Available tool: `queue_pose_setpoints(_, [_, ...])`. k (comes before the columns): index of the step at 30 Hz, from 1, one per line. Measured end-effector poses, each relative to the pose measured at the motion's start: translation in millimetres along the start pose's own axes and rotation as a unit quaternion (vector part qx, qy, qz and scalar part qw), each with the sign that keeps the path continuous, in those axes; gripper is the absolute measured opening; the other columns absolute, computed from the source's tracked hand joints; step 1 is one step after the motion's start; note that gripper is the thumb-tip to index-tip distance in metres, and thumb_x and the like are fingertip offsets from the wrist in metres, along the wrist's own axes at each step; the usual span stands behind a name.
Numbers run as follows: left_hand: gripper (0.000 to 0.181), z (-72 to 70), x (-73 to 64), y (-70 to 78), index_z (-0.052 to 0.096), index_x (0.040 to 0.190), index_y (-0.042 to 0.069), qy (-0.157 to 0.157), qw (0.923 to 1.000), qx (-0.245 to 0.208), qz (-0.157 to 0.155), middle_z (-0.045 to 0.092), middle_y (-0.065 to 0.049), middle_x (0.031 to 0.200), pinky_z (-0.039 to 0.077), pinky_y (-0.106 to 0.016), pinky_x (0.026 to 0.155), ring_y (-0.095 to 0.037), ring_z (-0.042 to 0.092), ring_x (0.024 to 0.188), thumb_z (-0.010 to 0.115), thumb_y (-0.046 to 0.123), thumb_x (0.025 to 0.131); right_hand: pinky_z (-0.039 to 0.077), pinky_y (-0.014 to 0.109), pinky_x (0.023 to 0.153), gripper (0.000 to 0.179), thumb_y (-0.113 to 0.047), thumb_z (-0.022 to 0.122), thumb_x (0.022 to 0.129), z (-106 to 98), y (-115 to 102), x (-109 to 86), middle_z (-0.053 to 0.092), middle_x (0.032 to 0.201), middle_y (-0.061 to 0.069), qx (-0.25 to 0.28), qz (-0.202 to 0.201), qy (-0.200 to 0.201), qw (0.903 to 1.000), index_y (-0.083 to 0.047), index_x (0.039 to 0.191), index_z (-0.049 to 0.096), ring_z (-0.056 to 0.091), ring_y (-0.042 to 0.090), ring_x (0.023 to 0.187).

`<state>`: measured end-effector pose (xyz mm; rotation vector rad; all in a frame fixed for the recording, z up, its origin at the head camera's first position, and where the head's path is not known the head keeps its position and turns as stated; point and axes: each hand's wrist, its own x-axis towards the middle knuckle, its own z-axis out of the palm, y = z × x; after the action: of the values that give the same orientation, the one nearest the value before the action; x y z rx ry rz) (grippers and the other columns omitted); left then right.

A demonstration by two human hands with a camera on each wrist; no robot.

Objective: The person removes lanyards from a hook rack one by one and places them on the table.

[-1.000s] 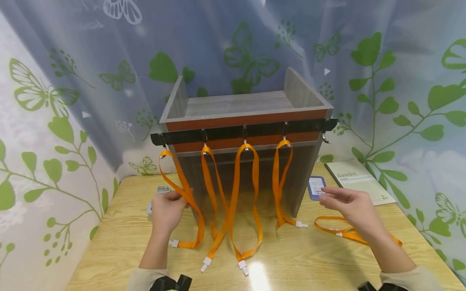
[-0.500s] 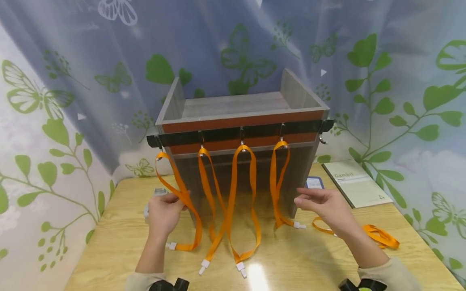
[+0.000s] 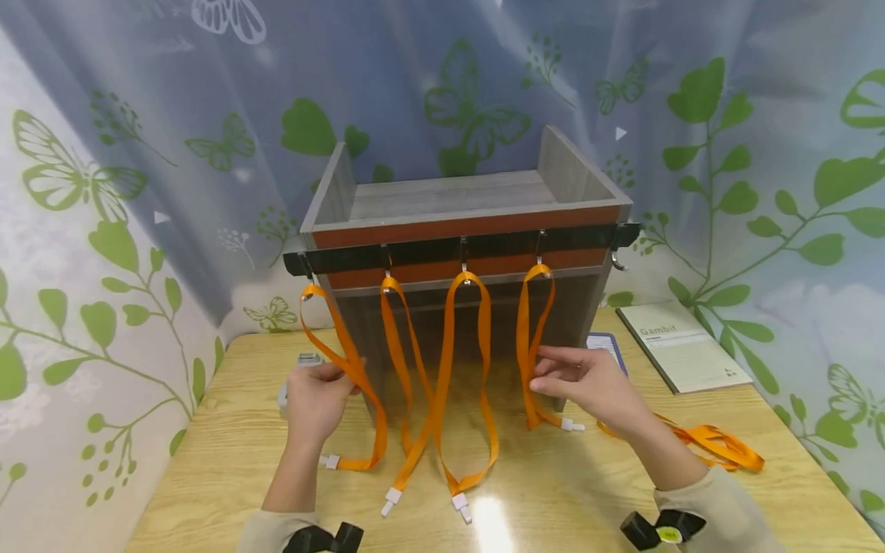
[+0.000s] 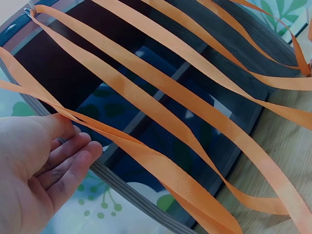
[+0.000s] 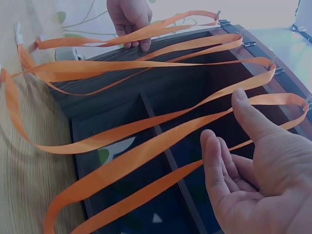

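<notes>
Several orange lanyards hang from the dark hook rail (image 3: 429, 254) of a grey wooden stand. My left hand (image 3: 314, 407) pinches the leftmost lanyard (image 3: 381, 438) partway down, bringing its straps together at the fingertips. Around the rightmost hanging lanyard (image 3: 523, 322) is my right hand (image 3: 598, 384), thumb and fingers apart on either side of a strap, as the right wrist view shows. Between the hands hang two more, a crossing lanyard (image 3: 394, 330) and a looped lanyard (image 3: 448, 338). White clips at the lower ends lie on or near the table.
Another orange lanyard (image 3: 726, 445) lies bunched on the table at the right. Behind the right hand are a blue-edged card (image 3: 608, 344) and a notebook (image 3: 681, 346). The rail's rightmost hook (image 3: 618, 263) holds nothing. A grey-white object (image 3: 310, 359) sits partly behind the left hand.
My right hand has moved left, from above the table lanyard to the rightmost hanging lanyard. My left hand stays at the leftmost one.
</notes>
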<state>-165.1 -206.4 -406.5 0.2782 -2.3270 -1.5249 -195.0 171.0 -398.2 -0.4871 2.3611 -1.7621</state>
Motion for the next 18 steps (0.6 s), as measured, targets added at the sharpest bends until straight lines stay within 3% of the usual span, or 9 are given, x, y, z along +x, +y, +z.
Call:
queue_pose_setpoints(2, [0.019,-0.1,0.1,-0.7,0.08,0.089,0.0,0.001,1.0,-0.002,0.002,0.075,-0.009,0.069,0.043,-0.024,0.047,-0.019,0.072,0.062,0.079,0.019,0.087,0.058,0.027,0.073,0.064,-0.02,0.082,0.084,2.7,-2.2,1.1,0.072,0.104,0.011,0.008,-0.001,-0.009,0.9999,0.006,0.136,0.056,0.073,0.012,0.086])
queue_pose_setpoints(8, [0.018,-1.1,-0.8,0.1,0.08,0.091,0.0,-0.004,1.0,-0.005,-0.003,0.076,-0.009,0.071,0.045,-0.024,0.048,-0.013,0.07,0.061,0.078,0.018,0.087,0.059,0.029,0.076,0.062,-0.025,0.084,0.081,10.0,-4.9,5.3,0.075,0.098,0.01,-0.015,0.008,-0.001,0.9999,0.005,0.131,0.062,0.074,0.016,0.086])
queue_pose_setpoints(13, [0.017,-1.5,-0.1,0.0,0.08,0.091,0.0,-0.005,1.0,0.0,0.0,0.076,-0.01,0.072,0.046,-0.024,0.049,-0.01,0.069,0.06,0.078,0.017,0.088,0.059,0.029,0.073,0.048,-0.029,0.084,0.082,13.9,-3.7,11.6,0.075,0.093,0.009,-0.045,0.006,0.025,0.9986,0.001,0.116,0.071,0.073,0.017,0.081])
queue_pose_setpoints(18, [0.018,-0.6,0.0,-0.3,0.08,0.092,0.0,-0.009,0.9999,-0.006,-0.002,0.076,-0.01,0.074,0.046,-0.023,0.049,-0.01,0.07,0.061,0.078,0.017,0.088,0.059,0.031,0.067,0.034,-0.03,0.082,0.083,15.8,-1.2,17.3,0.076,0.086,0.012,-0.039,0.003,0.051,0.998,-0.003,0.102,0.076,0.071,0.019,0.071])
